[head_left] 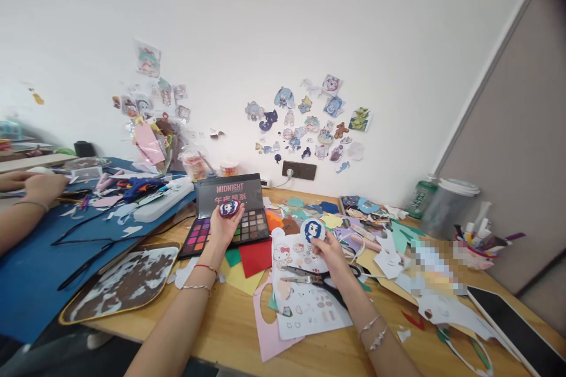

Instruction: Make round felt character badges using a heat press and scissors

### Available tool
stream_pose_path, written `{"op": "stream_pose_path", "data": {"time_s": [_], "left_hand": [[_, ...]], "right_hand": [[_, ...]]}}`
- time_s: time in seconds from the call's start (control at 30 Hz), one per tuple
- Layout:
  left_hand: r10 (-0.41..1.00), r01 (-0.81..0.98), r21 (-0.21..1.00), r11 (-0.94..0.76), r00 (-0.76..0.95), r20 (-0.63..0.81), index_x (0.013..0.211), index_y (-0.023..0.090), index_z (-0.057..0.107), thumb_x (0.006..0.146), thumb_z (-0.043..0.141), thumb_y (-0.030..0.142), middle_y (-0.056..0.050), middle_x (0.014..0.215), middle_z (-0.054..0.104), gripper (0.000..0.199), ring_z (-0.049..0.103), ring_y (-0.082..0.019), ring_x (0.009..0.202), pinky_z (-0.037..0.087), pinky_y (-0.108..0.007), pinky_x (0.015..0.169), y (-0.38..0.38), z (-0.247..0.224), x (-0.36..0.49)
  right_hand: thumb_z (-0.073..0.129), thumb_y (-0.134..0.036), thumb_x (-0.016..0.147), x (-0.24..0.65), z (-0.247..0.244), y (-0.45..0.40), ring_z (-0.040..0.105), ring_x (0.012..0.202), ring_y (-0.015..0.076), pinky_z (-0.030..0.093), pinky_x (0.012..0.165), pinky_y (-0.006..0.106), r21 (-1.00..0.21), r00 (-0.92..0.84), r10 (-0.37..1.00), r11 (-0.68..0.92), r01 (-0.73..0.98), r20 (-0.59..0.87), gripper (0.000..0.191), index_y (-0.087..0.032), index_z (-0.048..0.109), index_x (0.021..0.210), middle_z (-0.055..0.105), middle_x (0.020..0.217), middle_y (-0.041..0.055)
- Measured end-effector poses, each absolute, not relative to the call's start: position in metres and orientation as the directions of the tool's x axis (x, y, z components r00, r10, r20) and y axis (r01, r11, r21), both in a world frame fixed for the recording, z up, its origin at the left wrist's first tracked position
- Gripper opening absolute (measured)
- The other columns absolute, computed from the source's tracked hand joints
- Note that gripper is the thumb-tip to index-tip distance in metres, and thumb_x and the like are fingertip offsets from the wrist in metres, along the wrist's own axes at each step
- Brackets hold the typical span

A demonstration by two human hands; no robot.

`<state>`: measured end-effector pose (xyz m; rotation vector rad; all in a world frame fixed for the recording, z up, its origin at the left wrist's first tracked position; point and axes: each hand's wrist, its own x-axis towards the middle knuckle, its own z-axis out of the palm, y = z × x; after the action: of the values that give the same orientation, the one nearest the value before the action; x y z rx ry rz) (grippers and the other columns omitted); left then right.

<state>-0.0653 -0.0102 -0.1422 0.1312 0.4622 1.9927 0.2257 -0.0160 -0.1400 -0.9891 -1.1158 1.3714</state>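
My left hand (226,225) holds a small round badge (229,208) with a dark-haired cartoon face, in front of an open eyeshadow palette (254,227) whose lid reads MIDNIGHT. In my right hand (329,250) is a round white paper cutout (312,228), gripped at its lower edge, with a blue-haired face drawn on it. Below that hand, black-handled scissors (309,277) lie across a sheet of printed drawings (305,312). Red paper (256,258) and pink paper (269,330) lie beside the sheet.
At the left, another person's hands (42,185) work over a blue mat (26,283). A brown-and-white tray (124,280) sits nearby. Paper scraps cover the right side, near a plastic cup (451,209), a green bottle (422,195), a pen holder (475,256) and a tablet (522,330).
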Motion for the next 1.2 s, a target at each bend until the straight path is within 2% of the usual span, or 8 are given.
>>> {"op": "stream_pose_path", "data": {"time_s": [0.17, 0.3, 0.47, 0.53, 0.7, 0.83, 1.03, 1.2], "left_hand": [[0.895, -0.845, 0.369, -0.386, -0.440, -0.072, 0.105, 0.009, 0.053, 0.093, 0.024, 0.030, -0.019, 0.099, 0.060, 0.038, 0.060, -0.029, 0.096, 0.055, -0.039, 0.068, -0.010, -0.145, -0.067], [0.915, -0.856, 0.366, -0.364, -0.403, -0.031, 0.097, 0.011, 0.057, 0.092, 0.024, 0.030, -0.020, 0.097, 0.061, 0.039, 0.062, -0.026, 0.084, 0.054, -0.034, 0.060, -0.013, -0.145, -0.068], [0.933, -0.877, 0.332, -0.348, -0.358, 0.032, 0.093, 0.015, 0.059, 0.091, 0.016, 0.036, -0.018, 0.103, 0.060, 0.048, 0.059, -0.020, 0.067, 0.050, -0.034, 0.055, -0.019, -0.144, -0.069], [0.934, -0.883, 0.313, -0.351, -0.355, 0.045, 0.094, 0.016, 0.060, 0.089, 0.016, 0.037, -0.017, 0.102, 0.059, 0.049, 0.059, -0.021, 0.069, 0.050, -0.036, 0.058, -0.020, -0.144, -0.069], [0.936, -0.894, 0.280, -0.349, -0.348, 0.055, 0.095, 0.015, 0.060, 0.085, 0.023, 0.035, -0.018, 0.103, 0.057, 0.044, 0.059, -0.028, 0.087, 0.050, -0.040, 0.065, -0.021, -0.145, -0.068], [0.947, -0.907, 0.278, -0.315, -0.321, 0.028, 0.092, 0.012, 0.059, 0.085, 0.023, 0.040, -0.019, 0.103, 0.056, 0.046, 0.058, -0.029, 0.089, 0.050, -0.038, 0.061, -0.023, -0.145, -0.065], [0.969, -0.916, 0.324, -0.238, -0.249, 0.010, 0.092, 0.012, 0.059, 0.087, 0.034, 0.039, -0.018, 0.099, 0.058, 0.037, 0.059, -0.027, 0.082, 0.049, -0.035, 0.058, -0.023, -0.143, -0.053], [0.971, -0.910, 0.346, -0.228, -0.238, 0.015, 0.085, 0.012, 0.059, 0.086, 0.035, 0.031, -0.015, 0.088, 0.058, 0.030, 0.058, -0.023, 0.072, 0.046, -0.029, 0.052, -0.023, -0.141, -0.044]], "right_hand": [[0.072, -0.023, 0.053, 0.223, -0.141, -0.015, 0.044, 0.044, 0.0082, 0.035, 0.049, 0.023, -0.974, -0.121, 0.992, -0.011, -0.226, 0.017, 0.029, -0.019, 0.059, 0.078, 0.059, 0.061, -0.0058], [0.073, -0.022, 0.052, 0.221, -0.141, -0.016, 0.045, 0.044, 0.0082, 0.036, 0.049, 0.023, -0.969, -0.133, 0.991, -0.022, -0.244, 0.011, 0.028, -0.018, 0.061, 0.077, 0.060, 0.059, -0.0054], [0.072, -0.020, 0.054, 0.221, -0.138, -0.020, 0.055, 0.067, 0.0127, 0.042, 0.058, 0.023, -0.938, -0.137, 0.991, -0.042, -0.344, 0.006, 0.028, -0.020, 0.063, 0.081, 0.066, 0.079, -0.0010], [0.070, -0.019, 0.055, 0.222, -0.138, -0.020, 0.055, 0.070, 0.0132, 0.043, 0.058, 0.023, -0.913, -0.136, 0.991, -0.067, -0.403, -0.013, 0.024, -0.020, 0.061, 0.077, 0.065, 0.079, -0.0016], [0.062, -0.015, 0.054, 0.225, -0.139, -0.017, 0.052, 0.062, 0.0123, 0.047, 0.059, 0.026, -0.824, -0.101, 0.991, -0.131, -0.552, -0.090, 0.013, -0.020, 0.050, 0.059, 0.056, 0.058, -0.0047], [0.053, -0.015, 0.056, 0.228, -0.133, -0.017, 0.059, 0.074, 0.0178, 0.050, 0.063, 0.030, -0.757, -0.154, 0.978, -0.204, -0.620, -0.137, 0.011, -0.020, 0.055, 0.066, 0.065, 0.069, 0.0005], [0.052, -0.031, 0.070, 0.230, -0.126, -0.018, 0.063, 0.083, 0.0230, 0.047, 0.057, 0.028, -0.712, -0.239, 0.955, -0.289, -0.639, -0.174, 0.016, -0.018, 0.059, 0.077, 0.069, 0.085, 0.0091], [0.047, -0.046, 0.076, 0.230, -0.122, -0.020, 0.063, 0.069, 0.0203, 0.046, 0.056, 0.029, -0.713, -0.254, 0.950, -0.305, -0.632, -0.181, 0.030, -0.019, 0.059, 0.081, 0.069, 0.077, 0.0080]]}}
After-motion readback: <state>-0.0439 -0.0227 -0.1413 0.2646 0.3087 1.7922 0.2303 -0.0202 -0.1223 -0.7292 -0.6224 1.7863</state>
